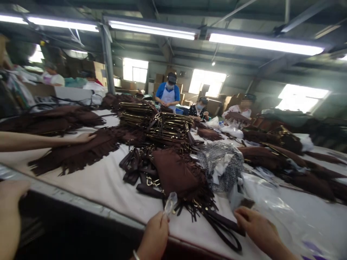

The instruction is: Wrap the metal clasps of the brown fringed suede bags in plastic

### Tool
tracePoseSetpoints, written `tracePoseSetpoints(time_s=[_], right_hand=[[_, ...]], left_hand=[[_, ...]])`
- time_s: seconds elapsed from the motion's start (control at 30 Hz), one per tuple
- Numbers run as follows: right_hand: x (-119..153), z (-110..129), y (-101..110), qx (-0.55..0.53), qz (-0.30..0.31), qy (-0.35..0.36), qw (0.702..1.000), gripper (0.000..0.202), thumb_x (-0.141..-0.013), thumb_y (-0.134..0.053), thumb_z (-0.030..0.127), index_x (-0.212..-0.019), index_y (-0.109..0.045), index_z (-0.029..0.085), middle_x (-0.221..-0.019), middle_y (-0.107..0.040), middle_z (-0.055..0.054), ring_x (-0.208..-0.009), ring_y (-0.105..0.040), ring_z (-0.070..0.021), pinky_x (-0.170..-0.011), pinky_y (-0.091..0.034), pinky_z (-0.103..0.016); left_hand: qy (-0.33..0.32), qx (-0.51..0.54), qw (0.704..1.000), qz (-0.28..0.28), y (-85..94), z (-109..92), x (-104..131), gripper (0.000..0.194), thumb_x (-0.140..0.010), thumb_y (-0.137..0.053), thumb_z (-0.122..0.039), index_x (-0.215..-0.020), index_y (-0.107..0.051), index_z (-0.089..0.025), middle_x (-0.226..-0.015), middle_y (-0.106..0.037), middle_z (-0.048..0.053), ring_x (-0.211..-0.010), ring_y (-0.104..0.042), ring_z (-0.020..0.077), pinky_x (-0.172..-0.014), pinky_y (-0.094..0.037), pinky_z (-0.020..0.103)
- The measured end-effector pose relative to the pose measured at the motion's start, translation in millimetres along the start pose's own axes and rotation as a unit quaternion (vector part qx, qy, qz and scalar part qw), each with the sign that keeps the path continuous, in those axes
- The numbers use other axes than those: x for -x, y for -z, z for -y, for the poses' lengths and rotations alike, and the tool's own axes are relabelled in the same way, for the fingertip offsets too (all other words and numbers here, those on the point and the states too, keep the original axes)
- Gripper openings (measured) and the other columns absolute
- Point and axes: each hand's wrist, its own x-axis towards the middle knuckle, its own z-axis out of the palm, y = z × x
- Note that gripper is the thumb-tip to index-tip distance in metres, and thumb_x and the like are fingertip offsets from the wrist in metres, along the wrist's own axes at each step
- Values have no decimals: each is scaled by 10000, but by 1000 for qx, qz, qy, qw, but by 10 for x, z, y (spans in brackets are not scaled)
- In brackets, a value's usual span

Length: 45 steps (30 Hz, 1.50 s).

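Observation:
My left hand is at the table's front edge, pinching a small clear plastic piece; what is inside it is too blurred to name. My right hand is closed on the end of a dark brown strap, whose loop hangs towards the front edge. Between and beyond my hands lies a brown fringed bag on the white-covered table. Several dark straps with gold clasps are heaped at its left side.
A co-worker's hand rests on a brown fringed piece at left. Behind the bag stand stacked gold-edged brown pieces. A grey patterned bundle and clear plastic sheeting lie right. Across the table, a person in blue works.

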Motion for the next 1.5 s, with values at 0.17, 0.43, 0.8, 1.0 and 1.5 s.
tracePoseSetpoints(time_s=[0.17,0.43,0.8,1.0,1.5], right_hand=[[311,948,-516,-161,210,115,958,269,-802,-533,315,-582,-635,197,-550,-645,-1,-510,-497,-127,-547,-365,-236],[218,1895,-1081,-201,313,72,925,212,-710,-529,216,-509,-582,174,-417,-559,29,-370,-362,-71,-397,-261,-193],[111,2037,-1198,-91,317,34,944,152,-605,-567,194,-465,-625,190,-335,-509,29,-306,-382,-90,-341,-242,-210],[110,1979,-1275,-96,303,31,947,168,-627,-559,221,-467,-605,195,-337,-507,27,-284,-376,-93,-317,-226,-207],[459,1558,-1345,-170,111,148,968,75,-770,-518,153,-808,-523,218,-582,-616,34,-582,-585,-143,-573,-379,-225]], left_hand=[[-59,-134,989,-19,38,-57,97,326,-925,-292,-271,-694,-515,-210,-650,-602,46,-614,-545,179,-590,-334,294],[-119,-217,969,-22,82,48,128,383,-956,-238,-225,-803,-588,-205,-729,-674,79,-686,-636,214,-616,-374,316],[-116,-243,958,-94,-13,247,175,389,-959,-290,-272,-1289,-389,-91,-873,-734,174,-766,-717,284,-617,-474,343],[-137,-201,967,-78,22,232,158,315,-964,-260,-264,-1082,-539,-176,-831,-724,119,-746,-701,251,-631,-458,328],[-48,-24,997,-54,51,114,96,282,-881,-426,-331,-688,-586,-201,-613,-609,10,-584,-540,154,-569,-364,255]])
